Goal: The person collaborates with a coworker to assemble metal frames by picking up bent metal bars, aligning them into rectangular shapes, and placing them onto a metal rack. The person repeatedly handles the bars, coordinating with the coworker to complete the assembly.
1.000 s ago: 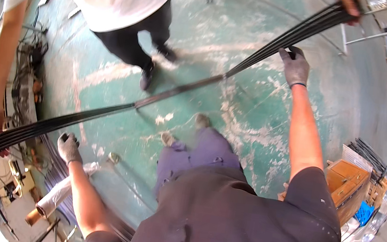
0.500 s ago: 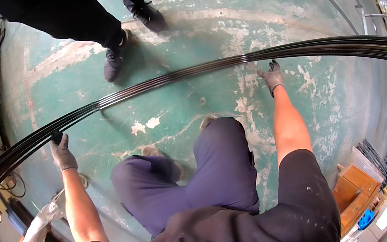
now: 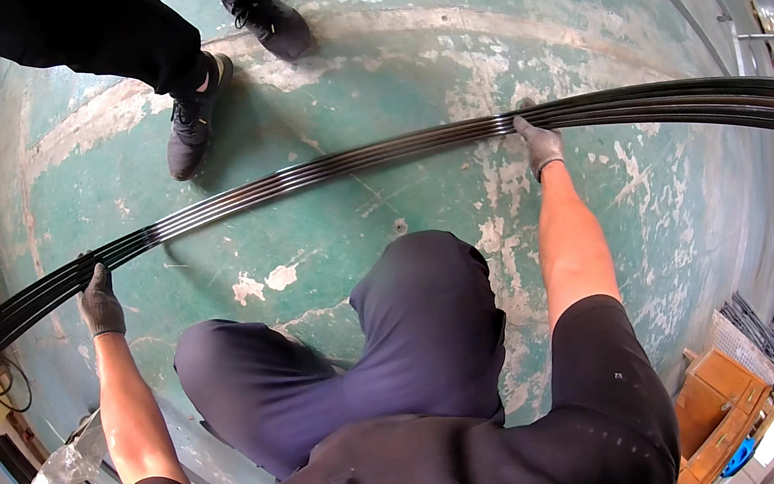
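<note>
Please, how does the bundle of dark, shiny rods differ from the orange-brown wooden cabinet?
The bundle of dark, shiny rods is long and slender, while the orange-brown wooden cabinet is boxy. The grey-gloved left hand and right hand hold the bundle; neither touches the cabinet. The bundle slants across the view, whereas the cabinet stands far right.

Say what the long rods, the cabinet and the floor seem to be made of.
Long rods: probably metal, dark and smooth; bright glints run along them.
Cabinet: likely wood or veneer, orange-brown, judging by its colour and panels.
Floor: perhaps concrete under green paint, worn through in pale patches.
</note>
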Tool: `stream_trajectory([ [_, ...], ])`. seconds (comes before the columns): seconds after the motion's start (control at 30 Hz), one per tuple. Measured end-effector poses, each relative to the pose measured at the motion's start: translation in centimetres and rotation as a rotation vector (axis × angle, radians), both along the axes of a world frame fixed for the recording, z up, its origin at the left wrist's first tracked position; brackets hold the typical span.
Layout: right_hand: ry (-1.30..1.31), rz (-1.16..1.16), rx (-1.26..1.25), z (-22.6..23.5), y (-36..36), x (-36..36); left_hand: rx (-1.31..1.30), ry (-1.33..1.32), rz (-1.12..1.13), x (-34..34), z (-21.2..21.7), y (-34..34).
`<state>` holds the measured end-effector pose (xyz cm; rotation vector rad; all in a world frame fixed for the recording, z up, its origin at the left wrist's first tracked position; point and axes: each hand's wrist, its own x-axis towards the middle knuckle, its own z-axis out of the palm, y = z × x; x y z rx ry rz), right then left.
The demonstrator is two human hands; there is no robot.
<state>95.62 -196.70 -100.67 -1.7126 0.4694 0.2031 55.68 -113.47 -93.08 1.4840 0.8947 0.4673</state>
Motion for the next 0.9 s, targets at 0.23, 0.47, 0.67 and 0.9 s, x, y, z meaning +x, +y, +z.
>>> stream_trajectory([
  [0.23, 0.17, -0.106, -0.37, -4.0, -1.5, 1.2, 0.025, 0.036, 0.043, 1.9, -0.4, -1.3],
  [0.47, -0.04, -0.104, 0.115, -4.4, -2.6, 1.4, -0.037, -0.161, 0.035, 1.8, -1.5, -1.6],
  [0.67, 0.032, -0.133, 0.127, -4.0, -0.2, 1.1, 0.224, 0.008, -0.071, 1.2, -2.7, -1.3],
  [0.9, 0.126, -0.203, 0.063, -5.9, -0.9, 2.0, -0.144, -0.005, 0.348, 4.9, -1.9, -2.6],
])
